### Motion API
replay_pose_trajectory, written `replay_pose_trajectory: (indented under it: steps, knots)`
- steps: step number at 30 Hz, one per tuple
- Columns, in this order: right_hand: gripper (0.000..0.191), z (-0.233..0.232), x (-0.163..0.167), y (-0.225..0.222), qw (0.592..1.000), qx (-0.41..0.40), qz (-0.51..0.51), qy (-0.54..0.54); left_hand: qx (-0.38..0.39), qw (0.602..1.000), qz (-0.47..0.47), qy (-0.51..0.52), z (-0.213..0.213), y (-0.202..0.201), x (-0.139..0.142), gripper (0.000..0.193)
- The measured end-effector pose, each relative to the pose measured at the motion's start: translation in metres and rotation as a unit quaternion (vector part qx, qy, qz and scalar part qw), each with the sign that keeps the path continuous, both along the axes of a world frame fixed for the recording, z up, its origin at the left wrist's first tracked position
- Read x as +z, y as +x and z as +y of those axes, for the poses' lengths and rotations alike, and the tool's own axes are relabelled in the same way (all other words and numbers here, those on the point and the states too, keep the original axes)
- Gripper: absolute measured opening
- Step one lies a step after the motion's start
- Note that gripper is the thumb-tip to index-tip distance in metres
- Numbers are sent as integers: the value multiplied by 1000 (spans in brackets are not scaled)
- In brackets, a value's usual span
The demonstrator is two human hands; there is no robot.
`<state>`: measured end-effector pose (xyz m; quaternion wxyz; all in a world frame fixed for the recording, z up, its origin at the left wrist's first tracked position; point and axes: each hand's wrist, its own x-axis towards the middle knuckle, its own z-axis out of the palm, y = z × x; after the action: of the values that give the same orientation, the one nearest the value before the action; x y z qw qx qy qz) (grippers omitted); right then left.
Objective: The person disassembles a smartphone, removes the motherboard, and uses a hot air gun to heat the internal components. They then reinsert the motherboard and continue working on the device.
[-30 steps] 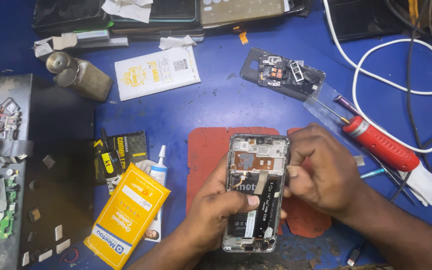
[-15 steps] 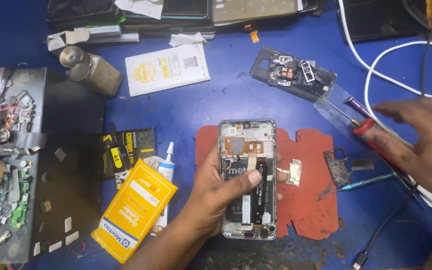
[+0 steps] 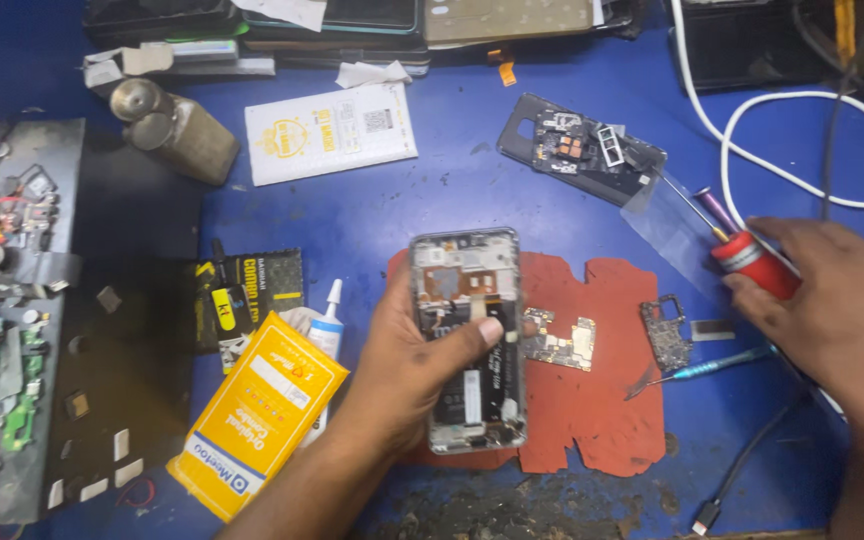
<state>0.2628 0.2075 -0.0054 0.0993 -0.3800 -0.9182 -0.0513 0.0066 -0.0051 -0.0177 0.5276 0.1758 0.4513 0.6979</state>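
- The opened phone (image 3: 470, 340) lies over the left part of the work mat (image 3: 592, 420), near the middle of the counter (image 3: 432, 200).
- The left hand (image 3: 407, 375) grips the phone from its left side, thumb across it.
- A circuit board (image 3: 557, 340) lies on the mat just right of the phone; a smaller board (image 3: 664, 332) sits at the mat's right edge.
- Tweezers (image 3: 702, 368) lie right of the mat.
- The right hand (image 3: 832, 310) rests on the screwdriver (image 3: 747, 255), far right.
- The back cover (image 3: 582, 148) lies behind the mat.
- A glue tube (image 3: 327, 330) and flat box (image 3: 260, 425) lie left of the phone.

Your open lane: bare blue worktop (image 3: 432, 200) above the red mat (image 3: 592, 400). Blocking you: yellow box (image 3: 257, 425) left, white cable (image 3: 782, 170) right, loose boards (image 3: 557, 340) on the mat.
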Motion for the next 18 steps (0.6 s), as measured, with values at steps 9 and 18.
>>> replay_pose_trajectory:
  steps: [9, 18]
  knots:
    - [49, -9, 18, -16, 995, -77, -59, -24, 20, 998, 57, -23, 4, -5, -2, 53]
    - [41, -1, 0, 7, 947, 12, 249, -201, -29, 999, -12, -14, 5, -8, -2, 48]
